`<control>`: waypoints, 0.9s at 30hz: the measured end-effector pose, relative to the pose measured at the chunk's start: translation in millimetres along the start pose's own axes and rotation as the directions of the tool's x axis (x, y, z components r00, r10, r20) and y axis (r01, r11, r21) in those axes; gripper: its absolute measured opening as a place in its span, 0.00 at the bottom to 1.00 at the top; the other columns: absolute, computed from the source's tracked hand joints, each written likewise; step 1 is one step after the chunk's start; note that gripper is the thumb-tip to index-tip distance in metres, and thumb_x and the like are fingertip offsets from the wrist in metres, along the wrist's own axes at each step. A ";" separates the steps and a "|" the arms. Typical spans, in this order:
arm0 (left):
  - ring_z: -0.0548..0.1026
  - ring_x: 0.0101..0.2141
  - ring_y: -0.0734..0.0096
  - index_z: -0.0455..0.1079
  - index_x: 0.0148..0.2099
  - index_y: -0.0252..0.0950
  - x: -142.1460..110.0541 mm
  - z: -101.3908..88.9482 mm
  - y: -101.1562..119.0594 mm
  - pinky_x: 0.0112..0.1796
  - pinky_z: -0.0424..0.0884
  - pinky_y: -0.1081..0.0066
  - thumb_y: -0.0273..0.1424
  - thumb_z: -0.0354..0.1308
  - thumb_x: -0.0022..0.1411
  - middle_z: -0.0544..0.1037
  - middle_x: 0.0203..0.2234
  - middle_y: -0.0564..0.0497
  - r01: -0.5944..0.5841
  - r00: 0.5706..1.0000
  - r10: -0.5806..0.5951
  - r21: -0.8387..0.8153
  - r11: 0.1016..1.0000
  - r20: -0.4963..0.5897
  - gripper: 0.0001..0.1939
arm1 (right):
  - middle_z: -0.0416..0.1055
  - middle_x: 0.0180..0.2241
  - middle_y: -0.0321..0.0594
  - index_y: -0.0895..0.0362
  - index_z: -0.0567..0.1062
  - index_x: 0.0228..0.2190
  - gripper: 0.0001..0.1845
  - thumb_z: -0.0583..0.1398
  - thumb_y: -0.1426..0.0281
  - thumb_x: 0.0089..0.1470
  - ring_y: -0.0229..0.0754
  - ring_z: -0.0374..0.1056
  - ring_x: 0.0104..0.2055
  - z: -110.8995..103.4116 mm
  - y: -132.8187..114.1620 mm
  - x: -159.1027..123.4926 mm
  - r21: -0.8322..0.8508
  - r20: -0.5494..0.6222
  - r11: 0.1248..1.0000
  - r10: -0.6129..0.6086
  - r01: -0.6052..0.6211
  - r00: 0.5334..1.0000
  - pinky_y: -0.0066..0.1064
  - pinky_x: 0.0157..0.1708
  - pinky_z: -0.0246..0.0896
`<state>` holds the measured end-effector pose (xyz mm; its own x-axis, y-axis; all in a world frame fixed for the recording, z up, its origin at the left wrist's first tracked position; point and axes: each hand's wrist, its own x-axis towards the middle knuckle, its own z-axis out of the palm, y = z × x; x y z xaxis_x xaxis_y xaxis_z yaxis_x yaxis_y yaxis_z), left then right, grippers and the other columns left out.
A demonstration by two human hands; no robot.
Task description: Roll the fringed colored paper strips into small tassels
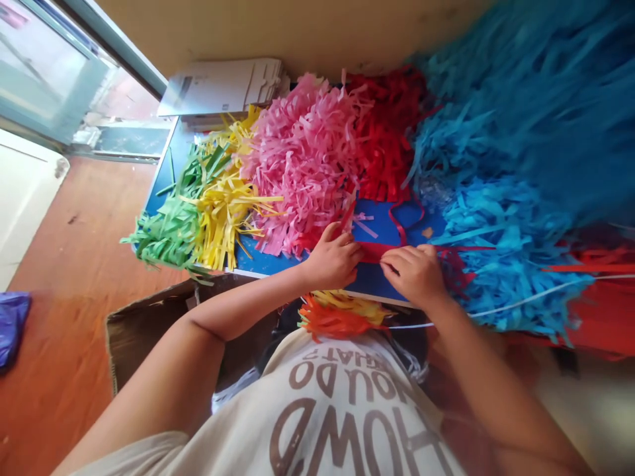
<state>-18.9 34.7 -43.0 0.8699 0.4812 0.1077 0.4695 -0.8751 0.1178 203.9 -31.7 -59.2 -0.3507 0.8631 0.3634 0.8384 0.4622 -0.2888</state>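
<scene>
Pale shirt (342, 396) cloth lies nearest, on the near side of the pink fringe (302, 152). Just in front of that fringe, toward its right, is the red strip (371, 252). The left hand (333, 259) curls closed on one end; the right hand (415, 272) pinches the other, fingertips nearly together. Even, gentle tension should keep it flat, uncreased.

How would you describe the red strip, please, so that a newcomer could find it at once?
Start at the blue table and come to its near edge, where the left hand and right hand are. The red strip spans the gap between them. Unlike the shaggy red pile farther back, the part showing there is a flat, smooth band.
</scene>
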 end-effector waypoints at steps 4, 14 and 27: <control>0.73 0.45 0.60 0.76 0.41 0.39 -3.1 8.7 -1.4 0.63 0.47 0.45 0.28 0.52 0.66 0.80 0.36 0.49 0.087 0.994 -0.086 0.024 0.996 -0.066 0.11 | 0.79 0.37 0.38 0.57 0.76 0.34 0.02 0.62 0.71 0.59 0.42 0.70 0.36 -0.5 6.3 4.2 0.027 0.028 0.998 0.052 -0.053 0.998 0.38 0.40 0.48; 0.73 0.42 0.65 0.78 0.38 0.40 -9.4 1.5 -18.5 0.54 0.57 0.54 0.37 0.54 0.69 0.82 0.34 0.50 0.294 0.952 -0.307 -0.269 0.917 -0.006 0.13 | 0.77 0.33 0.37 0.53 0.79 0.29 0.10 0.62 0.63 0.59 0.42 0.68 0.37 7.3 30.2 0.7 0.143 0.094 0.958 0.238 -0.249 0.967 0.35 0.38 0.49; 0.72 0.36 0.61 0.74 0.29 0.37 8.0 6.7 -9.8 0.46 0.57 0.52 0.38 0.56 0.65 0.78 0.25 0.49 0.464 0.885 -0.463 -0.122 0.877 0.043 0.15 | 0.68 0.23 0.37 0.56 0.69 0.19 0.18 0.61 0.63 0.58 0.41 0.62 0.31 11.9 22.8 16.1 -0.050 0.112 0.937 0.349 -0.345 0.931 0.35 0.33 0.45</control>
<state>-15.5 46.8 -49.9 0.5596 0.8288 -0.0013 0.7974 -0.5380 0.2734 212.5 -4.8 -70.4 -0.0806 0.9871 0.1383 0.9276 0.1250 -0.3520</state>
